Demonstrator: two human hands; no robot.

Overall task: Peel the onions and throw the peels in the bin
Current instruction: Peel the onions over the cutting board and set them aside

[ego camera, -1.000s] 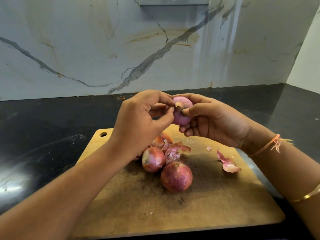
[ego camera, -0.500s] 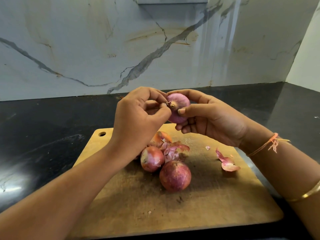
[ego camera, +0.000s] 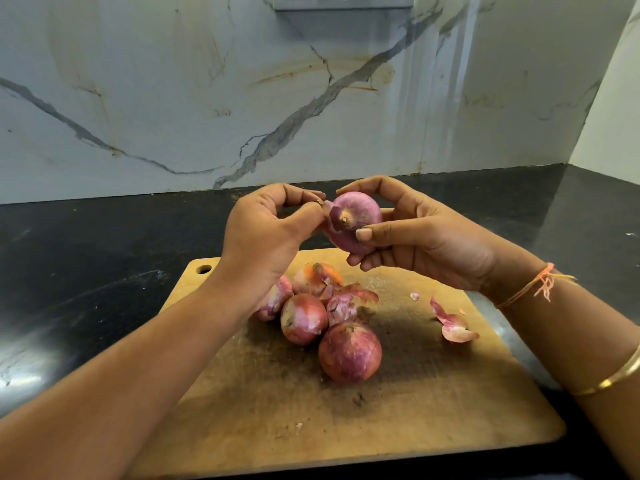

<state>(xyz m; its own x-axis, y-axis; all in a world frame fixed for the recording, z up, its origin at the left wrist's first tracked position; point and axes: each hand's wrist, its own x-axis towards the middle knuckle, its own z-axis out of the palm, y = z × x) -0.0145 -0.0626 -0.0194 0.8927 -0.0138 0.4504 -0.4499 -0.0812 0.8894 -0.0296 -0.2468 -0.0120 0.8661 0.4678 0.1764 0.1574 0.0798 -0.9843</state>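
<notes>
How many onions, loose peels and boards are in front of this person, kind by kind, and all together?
Onions: 5 (held onion, front onion, middle onion, back onion, left onion partly hidden by the wrist)
Loose peels: 2 (peel heap, right peel); tiny scraps not counted
Cutting board: 1
Total: 8

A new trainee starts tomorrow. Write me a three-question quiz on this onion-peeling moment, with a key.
1. True or false: the onion in the right hand rests on the cutting board.
2. The left hand pinches: A) a knife, B) a flap of peel on the held onion, C) the board's edge.
3. Fill in: the loose curled peel lies on the ____, to the person's right of the onion pile.
Key: 1 false, it is held above the board. 2 B. 3 cutting board.
</notes>
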